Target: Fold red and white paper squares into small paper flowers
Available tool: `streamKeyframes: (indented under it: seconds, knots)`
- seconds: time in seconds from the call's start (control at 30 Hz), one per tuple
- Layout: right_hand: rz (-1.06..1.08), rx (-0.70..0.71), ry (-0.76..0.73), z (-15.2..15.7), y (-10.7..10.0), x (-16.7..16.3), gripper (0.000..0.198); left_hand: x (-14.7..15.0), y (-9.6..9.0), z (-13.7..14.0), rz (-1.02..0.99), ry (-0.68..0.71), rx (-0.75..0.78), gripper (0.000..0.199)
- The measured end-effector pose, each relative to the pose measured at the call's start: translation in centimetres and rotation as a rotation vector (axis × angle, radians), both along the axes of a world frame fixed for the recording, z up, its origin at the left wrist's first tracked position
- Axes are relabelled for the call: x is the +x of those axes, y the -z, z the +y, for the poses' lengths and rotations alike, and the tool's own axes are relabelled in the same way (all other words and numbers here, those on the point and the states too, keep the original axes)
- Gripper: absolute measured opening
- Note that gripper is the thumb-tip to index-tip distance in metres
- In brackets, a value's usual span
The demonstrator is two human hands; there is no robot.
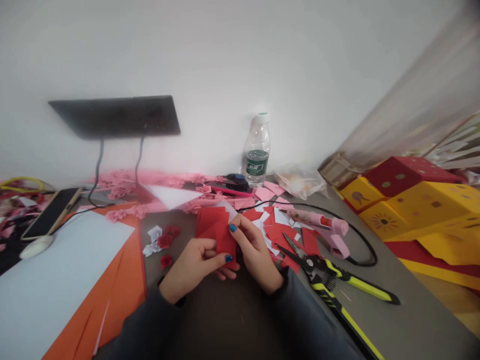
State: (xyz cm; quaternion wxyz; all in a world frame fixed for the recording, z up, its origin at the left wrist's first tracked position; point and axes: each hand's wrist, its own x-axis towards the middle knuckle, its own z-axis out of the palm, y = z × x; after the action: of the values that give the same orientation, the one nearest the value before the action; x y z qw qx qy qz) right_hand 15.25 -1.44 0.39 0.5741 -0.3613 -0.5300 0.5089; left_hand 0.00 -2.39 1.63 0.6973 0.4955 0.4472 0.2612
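Observation:
Between my two hands is a small folded piece of red paper (225, 241). My left hand (198, 266) pinches it from the lower left, thumb on top and fingers curled beneath. At its upper right edge, the thumb and fingers of my right hand (250, 245) close on the same paper. Just behind lie more red paper squares (210, 220) on the table. Small red paper flowers (166, 241) and crumpled white paper flowers (153, 241) sit to the left of my left hand.
Yellow-handled shears (318, 265) lie open at right, near a pink glue gun (322, 225) with a black cable. Red and white scraps (277, 230) spread beside them. A water bottle (258, 152) stands by the wall. White sheets (67, 265) and orange paper (123, 270) cover the left.

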Motion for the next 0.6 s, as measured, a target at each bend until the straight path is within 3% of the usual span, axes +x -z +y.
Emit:
streamKeyframes:
  seconds: [0.3, 0.6]
  knots:
    - [-0.144, 0.018, 0.105, -0.4, 0.7, -0.4, 0.024, 2.0, 0.3, -1.0, 0.079, -0.170, 0.143, 0.024]
    - [-0.216, 0.067, 0.067, -0.4, 0.4, -0.3, 0.022, 2.0, 0.8, -1.2, 0.050, -0.119, 0.168, 0.022]
